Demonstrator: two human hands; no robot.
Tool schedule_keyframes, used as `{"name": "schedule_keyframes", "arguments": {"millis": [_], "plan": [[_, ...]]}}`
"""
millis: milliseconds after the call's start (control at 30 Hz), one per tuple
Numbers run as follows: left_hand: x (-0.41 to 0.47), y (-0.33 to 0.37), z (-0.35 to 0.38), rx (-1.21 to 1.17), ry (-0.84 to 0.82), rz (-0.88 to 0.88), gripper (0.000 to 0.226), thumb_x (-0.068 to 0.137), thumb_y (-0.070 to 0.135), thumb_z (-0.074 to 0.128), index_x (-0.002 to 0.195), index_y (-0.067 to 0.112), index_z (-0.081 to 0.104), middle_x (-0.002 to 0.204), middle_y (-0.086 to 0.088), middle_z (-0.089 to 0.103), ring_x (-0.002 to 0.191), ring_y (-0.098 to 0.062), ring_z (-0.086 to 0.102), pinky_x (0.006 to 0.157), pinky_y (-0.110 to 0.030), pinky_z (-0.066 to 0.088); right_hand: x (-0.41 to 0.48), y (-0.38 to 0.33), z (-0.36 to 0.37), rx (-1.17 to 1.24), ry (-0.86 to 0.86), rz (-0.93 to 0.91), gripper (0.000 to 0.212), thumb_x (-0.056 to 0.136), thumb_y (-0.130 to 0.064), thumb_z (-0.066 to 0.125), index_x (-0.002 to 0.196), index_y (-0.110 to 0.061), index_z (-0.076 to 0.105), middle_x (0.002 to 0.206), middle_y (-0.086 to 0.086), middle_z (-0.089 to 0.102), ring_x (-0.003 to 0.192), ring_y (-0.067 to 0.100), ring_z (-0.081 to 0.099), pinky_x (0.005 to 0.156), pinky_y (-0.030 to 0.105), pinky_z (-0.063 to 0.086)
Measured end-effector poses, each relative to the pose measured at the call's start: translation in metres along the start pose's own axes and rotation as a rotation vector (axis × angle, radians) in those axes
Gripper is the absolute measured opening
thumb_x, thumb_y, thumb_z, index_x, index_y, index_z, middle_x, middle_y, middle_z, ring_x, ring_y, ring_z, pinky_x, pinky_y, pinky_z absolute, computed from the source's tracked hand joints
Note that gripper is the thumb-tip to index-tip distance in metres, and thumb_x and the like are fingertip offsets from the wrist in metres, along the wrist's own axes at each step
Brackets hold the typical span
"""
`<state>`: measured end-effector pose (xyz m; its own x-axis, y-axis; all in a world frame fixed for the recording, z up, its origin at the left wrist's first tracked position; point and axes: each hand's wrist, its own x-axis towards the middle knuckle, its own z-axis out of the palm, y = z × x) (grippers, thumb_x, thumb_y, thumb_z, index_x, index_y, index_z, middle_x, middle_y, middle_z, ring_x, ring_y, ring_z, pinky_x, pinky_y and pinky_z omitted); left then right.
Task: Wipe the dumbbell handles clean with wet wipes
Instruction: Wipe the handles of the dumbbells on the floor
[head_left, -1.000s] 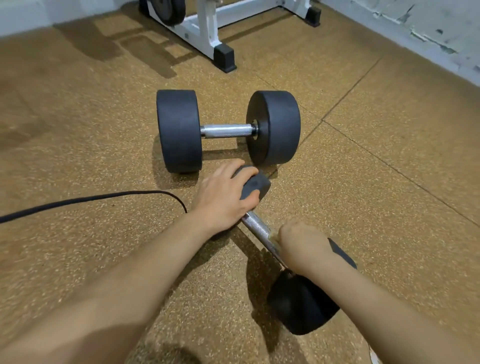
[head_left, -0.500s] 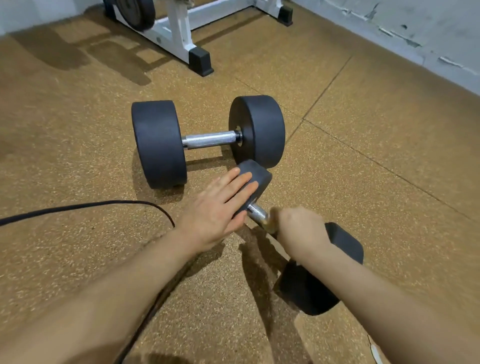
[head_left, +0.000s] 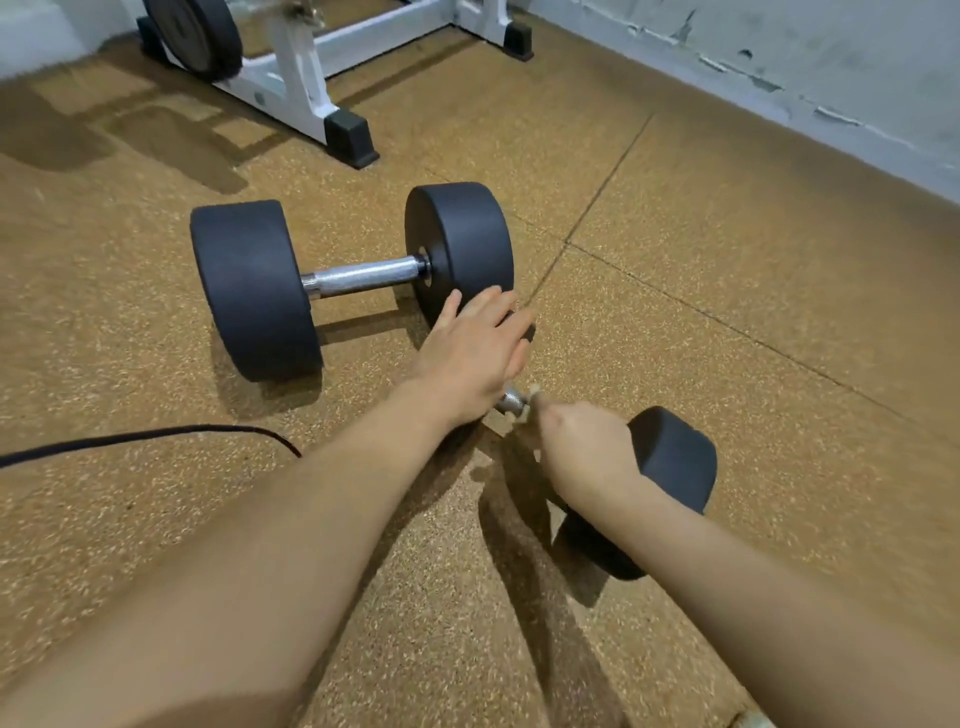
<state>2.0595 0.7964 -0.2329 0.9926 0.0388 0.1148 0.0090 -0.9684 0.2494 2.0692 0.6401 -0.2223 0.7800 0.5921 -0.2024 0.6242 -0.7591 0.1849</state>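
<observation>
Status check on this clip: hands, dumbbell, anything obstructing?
Left hand flat, pressing far head of small black dumbbell. Right hand grips pale wipe round its chrome handle. Larger black dumbbell close behind; black cable off left.

Speckled cork-brown floor (head_left: 727, 182), white rack (head_left: 301, 78), scuffed grey wall (head_left: 831, 62).

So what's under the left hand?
The left hand lies flat on the near dumbbell's far head; only a dark edge shows past the fingers. The steel handle comes out below the palm. The rest of that head is covered.
</observation>
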Motion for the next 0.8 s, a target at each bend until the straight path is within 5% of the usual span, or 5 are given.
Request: {"name": "schedule_keyframes", "arguments": {"millis": [167,300,400,533,800], "plan": [[-0.016,-0.005,0.01,0.015,-0.003,-0.003,0.054,0.104,0.038,0.027,0.155,0.024,0.015,0.163,-0.002,0.009,0.15,-0.019,0.001,0.119,-0.042,0.008,0.012,-0.011,-0.001,-0.034,0.03,-0.038,0.042,0.097,-0.007,0.04,0.136,0.005,0.037,0.136,0.02,0.049,0.113,0.032,0.057,0.077,0.038,0.049],[0.013,0.0,0.005,0.009,-0.032,0.007,0.053,0.105,0.035,0.025,0.155,0.021,0.015,0.163,-0.006,0.01,0.15,-0.022,0.003,0.12,-0.041,0.009,-0.005,0.028,-0.013,-0.238,-0.112,-0.027,0.028,0.083,-0.007,0.066,0.109,0.002,0.064,0.104,0.016,0.063,0.082,0.028,0.065,0.05,0.03,0.045],[0.025,0.003,0.005,0.012,-0.045,-0.004,0.052,0.105,0.033,0.026,0.155,0.018,0.017,0.162,-0.008,0.013,0.15,-0.024,0.006,0.12,-0.041,0.012,0.012,0.032,-0.018,-0.197,-0.205,0.019,0.022,0.095,-0.008,0.05,0.113,-0.013,0.061,0.102,0.004,0.064,0.09,0.026,0.064,0.06,0.032,0.044],[0.026,0.003,0.008,-0.014,-0.015,-0.009,0.052,0.104,0.032,0.031,0.154,0.018,0.022,0.161,-0.007,0.017,0.149,-0.025,0.009,0.12,-0.042,0.016,0.023,0.016,-0.014,-0.109,-0.108,0.033,0.022,0.092,-0.003,0.05,0.109,-0.009,0.062,0.103,0.006,0.066,0.091,0.029,0.065,0.064,0.034,0.046],[-0.021,-0.004,-0.002,-0.223,0.079,-0.084,0.046,0.101,0.034,0.043,0.146,0.026,0.041,0.156,0.003,0.032,0.147,-0.014,0.02,0.118,-0.031,0.017,0.017,0.043,-0.019,-0.239,-0.295,-0.066,0.016,0.096,-0.022,0.051,0.109,-0.015,0.056,0.076,-0.002,0.045,0.079,0.023,0.054,0.067,0.033,0.044]]}}
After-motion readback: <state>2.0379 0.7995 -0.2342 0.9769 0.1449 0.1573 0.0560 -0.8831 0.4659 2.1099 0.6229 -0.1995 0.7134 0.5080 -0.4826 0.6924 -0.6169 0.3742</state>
